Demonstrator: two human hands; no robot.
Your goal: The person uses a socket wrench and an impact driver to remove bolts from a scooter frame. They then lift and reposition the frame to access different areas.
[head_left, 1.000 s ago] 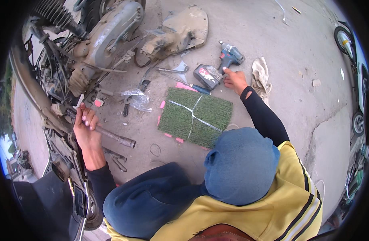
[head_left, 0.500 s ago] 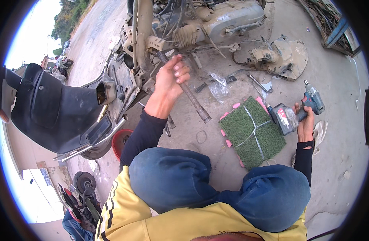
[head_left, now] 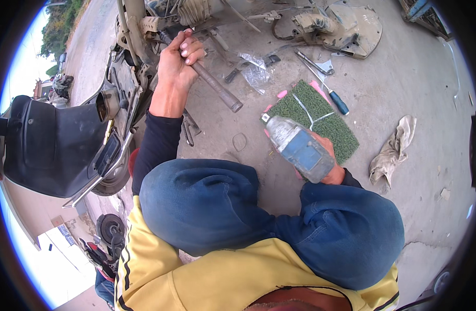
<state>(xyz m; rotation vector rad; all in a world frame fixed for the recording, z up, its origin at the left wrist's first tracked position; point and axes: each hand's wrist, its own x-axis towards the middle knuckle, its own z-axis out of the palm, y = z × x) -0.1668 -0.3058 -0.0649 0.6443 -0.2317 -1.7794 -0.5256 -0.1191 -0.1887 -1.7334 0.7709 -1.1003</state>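
Observation:
My left hand (head_left: pixel 177 65) is closed around a long, dull metal pipe (head_left: pixel 217 88). The pipe slants from the frame of a partly dismantled scooter (head_left: pixel 137 36) down to the right, and its near end hangs free over the ground. Whether the far end is fixed to the scooter, I cannot tell. In my right hand (head_left: pixel 328 150) is a cordless impact wrench (head_left: pixel 303 147), blue and grey, its square drive tip pointing up and left towards the pipe's free end. The tip and pipe are apart. The wrench's body hides most of those fingers.
Under the wrench lies a green artificial-grass mat (head_left: pixel 341 136). Beyond it are a blue-handled screwdriver (head_left: pixel 339 102), a ratchet-like tool (head_left: pixel 313 62), a plastic bag (head_left: pixel 256 75) and a dirty engine cover (head_left: pixel 352 31). A rag (head_left: pixel 396 150) lies right; the scooter seat (head_left: pixel 51 147) is left.
My right hand has swung the impact wrench left across the mat and turned its tip towards the pipe. My left hand keeps its grip. The whole view has shifted.

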